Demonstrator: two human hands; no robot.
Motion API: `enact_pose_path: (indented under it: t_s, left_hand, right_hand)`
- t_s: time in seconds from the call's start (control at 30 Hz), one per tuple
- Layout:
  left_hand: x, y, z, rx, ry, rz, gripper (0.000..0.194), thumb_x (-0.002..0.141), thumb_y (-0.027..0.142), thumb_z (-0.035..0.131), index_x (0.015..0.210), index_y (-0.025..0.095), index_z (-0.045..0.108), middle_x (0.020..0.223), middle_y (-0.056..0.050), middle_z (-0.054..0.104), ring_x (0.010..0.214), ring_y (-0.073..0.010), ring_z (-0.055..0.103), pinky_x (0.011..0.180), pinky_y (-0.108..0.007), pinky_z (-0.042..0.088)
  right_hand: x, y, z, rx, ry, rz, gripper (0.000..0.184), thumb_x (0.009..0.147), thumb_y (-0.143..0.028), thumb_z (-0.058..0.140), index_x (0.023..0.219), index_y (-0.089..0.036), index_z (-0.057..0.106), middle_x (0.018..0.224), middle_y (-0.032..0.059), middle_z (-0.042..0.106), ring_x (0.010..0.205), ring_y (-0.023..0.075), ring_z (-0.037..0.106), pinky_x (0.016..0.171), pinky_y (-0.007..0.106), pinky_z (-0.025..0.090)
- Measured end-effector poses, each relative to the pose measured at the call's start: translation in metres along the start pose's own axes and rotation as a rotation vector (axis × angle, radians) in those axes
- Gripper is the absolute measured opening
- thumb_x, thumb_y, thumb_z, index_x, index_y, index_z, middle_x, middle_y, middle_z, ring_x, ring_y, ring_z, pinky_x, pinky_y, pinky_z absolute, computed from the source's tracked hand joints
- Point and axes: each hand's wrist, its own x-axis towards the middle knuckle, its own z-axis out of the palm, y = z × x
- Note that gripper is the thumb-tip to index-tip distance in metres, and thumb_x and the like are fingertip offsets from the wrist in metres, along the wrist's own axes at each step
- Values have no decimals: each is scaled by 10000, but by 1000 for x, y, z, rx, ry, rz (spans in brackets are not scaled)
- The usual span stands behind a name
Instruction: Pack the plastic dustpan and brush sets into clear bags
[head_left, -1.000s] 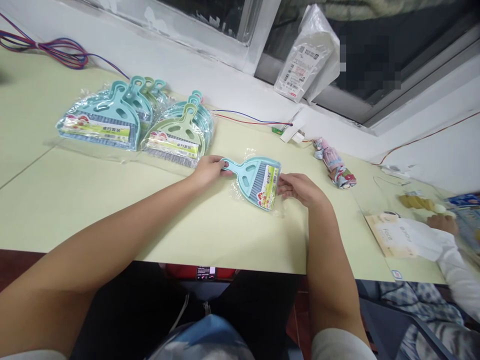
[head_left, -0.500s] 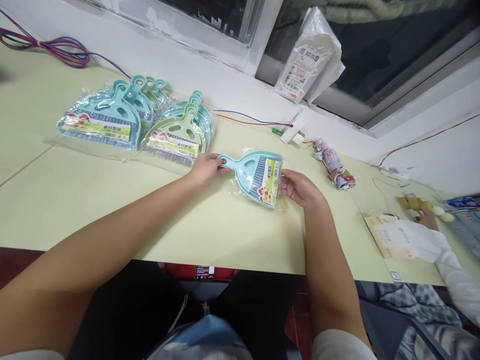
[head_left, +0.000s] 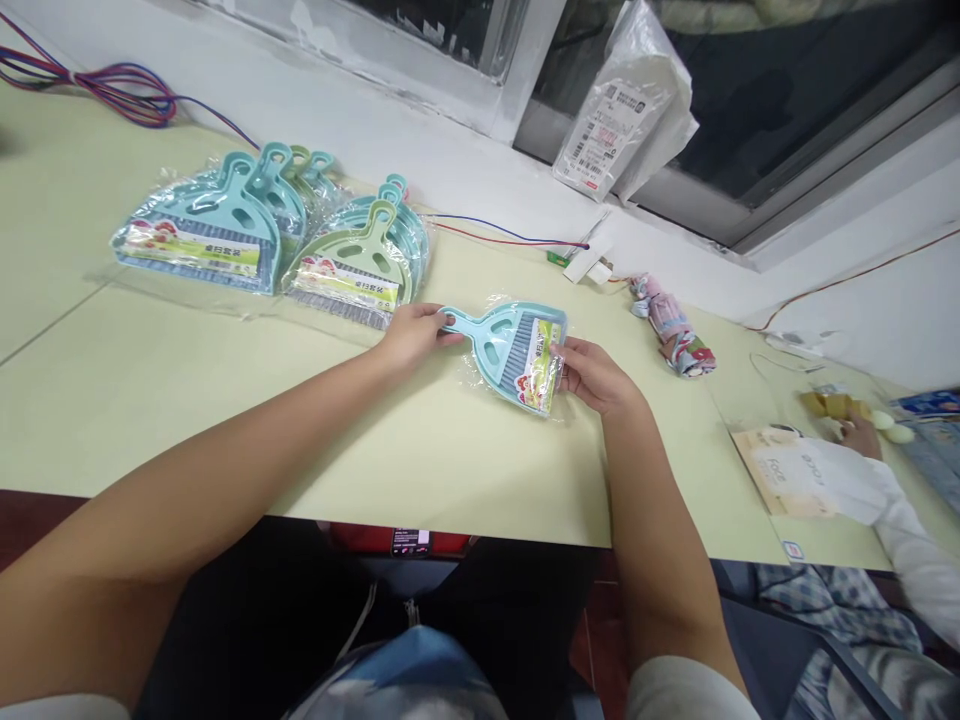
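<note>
Between my hands is a light-blue dustpan and brush set (head_left: 493, 350) in a clear plastic wrapper, its handle pointing left. My left hand (head_left: 414, 338) is closed around the handle end. At the wide end, my right hand (head_left: 596, 374) grips the edge, thumb on top over the printed label and fingers underneath. To the left, a green wrapped dustpan set (head_left: 352, 262) lies in front of several blue ones. Farther left, a blue wrapped dustpan set (head_left: 217, 225) fronts another overlapping group.
Red and blue cables (head_left: 135, 95) lie coiled at the back left. A plastic-wrapped package (head_left: 611, 120) leans on the windowsill. Behind my right hand lies a rolled patterned cloth (head_left: 673, 325). At the far right, another person's hand (head_left: 861, 437) reaches near yellow blocks, beside a paper packet (head_left: 787, 470).
My right thumb has come down onto the label side of the dustpan set, so the hand now pinches its wide edge. My left hand stays on the handle.
</note>
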Motion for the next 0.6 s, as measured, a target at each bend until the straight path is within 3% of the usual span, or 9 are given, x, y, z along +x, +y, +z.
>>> enact_pose_path:
  t_s: [0.13,0.27,0.33,0.43,0.6]
  left_hand:
    - [-3,-2,2,-11,-68,5,79,950,130,603,995,142,667,873,-75,711,744,-163,725,786,-328,619]
    - [-12,-5,5,62,-166,48,382,916,351,768,1210,214,566,978,-66,747,779,-171,724,725,-315,587]
    - [-15,-7,6,135,-245,27,501,862,345,834,1248,216,542,991,-80,764,752,-179,726,716,-336,591]
    - [-16,-10,5,231,-344,-1,514,850,291,849,1257,191,553,790,-39,743,605,-164,687,647,-333,574]
    - [-12,-12,2,262,-363,123,417,866,223,824,1211,180,594,647,33,677,536,-121,627,595,-269,533]
  right_hand:
    - [3,4,8,16,60,-43,536,655,-389,981,1099,-179,767,1040,92,810,767,207,760,630,296,649]
    - [4,5,13,78,105,-115,497,644,-381,981,1047,-187,763,1003,76,816,751,209,756,622,302,641]
    - [4,4,14,91,130,-142,492,646,-379,979,1046,-198,756,996,71,817,773,223,766,640,318,650]
    - [5,4,11,105,163,-147,491,657,-360,969,1061,-206,737,1003,74,818,834,251,784,700,352,669]
    - [5,2,6,94,170,-99,453,707,-308,930,1091,-209,712,1024,77,817,848,254,790,702,355,674]
